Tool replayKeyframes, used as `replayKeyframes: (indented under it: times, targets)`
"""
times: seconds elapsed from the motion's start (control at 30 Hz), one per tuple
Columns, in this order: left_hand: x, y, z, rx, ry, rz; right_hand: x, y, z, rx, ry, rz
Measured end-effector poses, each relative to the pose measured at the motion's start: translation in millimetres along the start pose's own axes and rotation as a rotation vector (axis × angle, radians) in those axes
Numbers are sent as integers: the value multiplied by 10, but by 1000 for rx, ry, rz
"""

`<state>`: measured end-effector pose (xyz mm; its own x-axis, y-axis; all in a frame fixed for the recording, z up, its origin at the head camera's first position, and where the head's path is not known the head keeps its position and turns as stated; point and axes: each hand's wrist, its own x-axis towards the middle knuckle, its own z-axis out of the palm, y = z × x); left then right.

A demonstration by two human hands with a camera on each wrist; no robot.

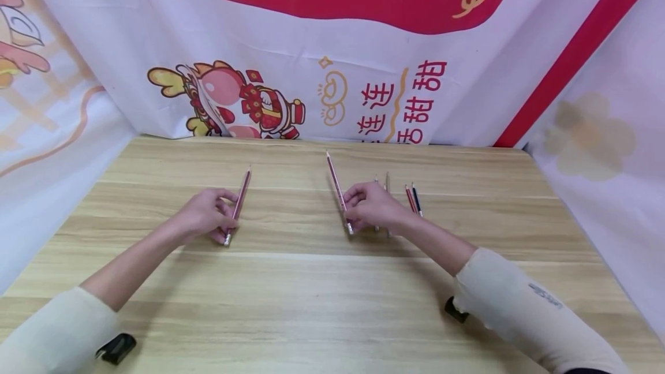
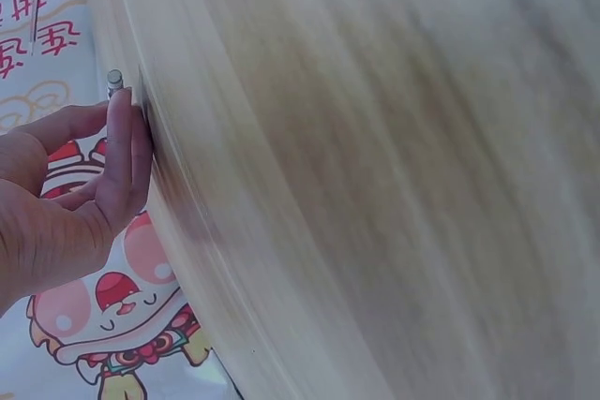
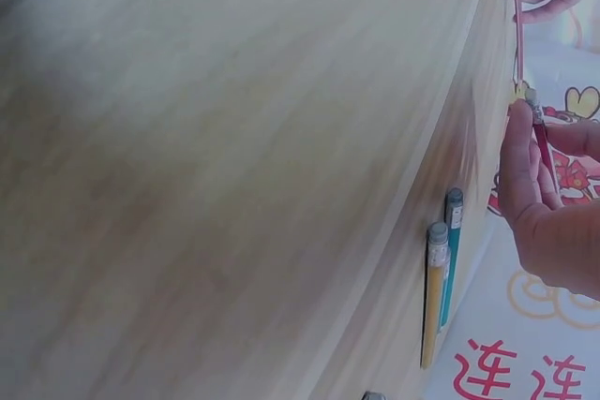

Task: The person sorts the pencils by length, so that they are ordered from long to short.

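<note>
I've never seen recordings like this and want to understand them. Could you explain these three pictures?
There's no machine here, just a person's two bare hands. The wide picture comes from a camera worn on the head, looking forward and down; the others come from cameras on each wrist. The left hand holds a maroon pencil; the right hand holds a second maroon pencil. More pencils lie on the wooden table: a red pencil and dark pencil, plus a yellow pencil and teal pencil in the right wrist view.
</note>
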<state>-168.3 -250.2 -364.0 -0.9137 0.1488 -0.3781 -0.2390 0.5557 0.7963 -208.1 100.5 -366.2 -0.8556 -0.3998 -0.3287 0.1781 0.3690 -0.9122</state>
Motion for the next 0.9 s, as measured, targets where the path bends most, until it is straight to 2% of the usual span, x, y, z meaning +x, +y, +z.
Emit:
replayKeyframes:
  times: [0.43, 0.9]
  targets:
    - [-13, -12, -16, 127, 11, 30, 20, -45, 56, -5, -22, -23]
    - [10, 16, -27, 178, -21, 18, 21, -97, 84, 1, -41, -16]
